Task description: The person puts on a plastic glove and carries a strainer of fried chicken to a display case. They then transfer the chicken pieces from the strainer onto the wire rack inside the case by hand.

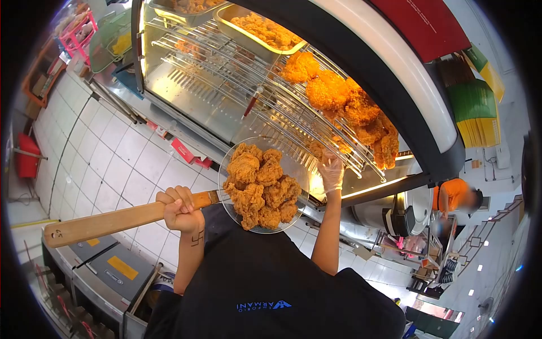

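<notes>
My left hand (182, 209) is closed round the wooden handle (113, 223) of a round wire-mesh strainer (227, 210). Several pieces of brown fried chicken (265, 186) are heaped in the strainer, which is held in front of my chest. Wearing a clear plastic glove, my right hand (331, 172) reaches into the lit glass display case (169, 110), at the edge of a wire rack (288, 107). Its fingers close on a piece of fried chicken (316, 148), partly hidden by the rack wires. Larger orange fried chicken pieces (327, 90) lie on the rack above.
Metal trays of fried food, one a yellow-lit tray (223, 17), stand at the far side of the case. Red-handled tongs (252, 103) hang by the rack. A grey cabinet (116, 268) is at lower left. Another person in orange (451, 195) is at far right.
</notes>
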Demonstrator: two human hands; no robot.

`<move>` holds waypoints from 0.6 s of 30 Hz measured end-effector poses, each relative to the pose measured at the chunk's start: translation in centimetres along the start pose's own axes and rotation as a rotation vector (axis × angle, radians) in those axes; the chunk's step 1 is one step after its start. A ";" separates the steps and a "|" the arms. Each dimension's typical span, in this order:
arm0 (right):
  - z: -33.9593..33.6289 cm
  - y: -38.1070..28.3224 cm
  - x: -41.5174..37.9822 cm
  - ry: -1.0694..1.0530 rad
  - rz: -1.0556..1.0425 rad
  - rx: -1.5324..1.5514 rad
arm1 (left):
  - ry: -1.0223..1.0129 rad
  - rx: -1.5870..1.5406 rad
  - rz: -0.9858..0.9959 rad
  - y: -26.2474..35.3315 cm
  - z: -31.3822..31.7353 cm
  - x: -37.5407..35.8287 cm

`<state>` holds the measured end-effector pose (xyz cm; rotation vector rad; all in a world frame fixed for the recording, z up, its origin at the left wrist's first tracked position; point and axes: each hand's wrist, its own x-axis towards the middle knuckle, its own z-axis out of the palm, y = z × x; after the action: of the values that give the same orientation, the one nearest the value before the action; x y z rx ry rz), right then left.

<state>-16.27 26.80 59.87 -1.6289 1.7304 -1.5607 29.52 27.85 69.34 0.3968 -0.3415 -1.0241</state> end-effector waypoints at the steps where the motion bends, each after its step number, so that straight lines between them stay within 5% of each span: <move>1: 0.6 -3.5 -0.1 0.009 0.028 0.014 | 0.002 -0.006 0.003 -0.1 0.0 0.0; 3: 1.8 -7.6 0.6 -0.057 0.118 0.216 | 0.004 -0.007 0.000 -0.1 0.0 0.0; 5: 2.6 -7.9 0.7 0.011 0.076 -0.568 | 0.003 0.001 -0.004 -0.1 -0.1 0.0; 8: 2.6 -3.1 -0.7 -0.079 0.260 -0.852 | 0.070 0.013 -0.008 0.5 -0.1 0.0; 10: 3.1 -3.9 -0.5 0.008 -0.023 -0.937 | 0.226 -0.064 -0.004 -0.3 0.6 -0.2; 11: 3.4 -7.2 0.3 -0.040 -0.072 -0.960 | -0.065 -0.132 0.037 -0.7 -1.9 0.1; 12: 3.7 -10.7 1.1 -0.088 -0.121 -0.982 | -0.050 -0.163 0.015 -1.2 -1.3 0.3; 13: 3.4 -12.2 0.5 -0.209 0.022 -0.754 | -0.010 -0.150 -0.010 -0.4 -1.1 0.0; 15: 3.8 -12.7 -1.4 -0.084 -0.167 -0.497 | -0.008 -0.062 0.024 0.1 -0.6 0.0; 17: 3.8 -14.8 -1.2 0.076 -0.386 -0.673 | 0.003 -0.040 0.010 0.2 -0.9 0.3; 18: 3.6 -16.3 -1.1 0.014 -0.293 -0.729 | 0.011 -0.035 -0.003 0.3 -0.8 0.5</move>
<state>-4.62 29.76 71.45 -2.2844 2.3217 -1.0862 30.34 27.64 68.76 0.3716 -0.3130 -1.0288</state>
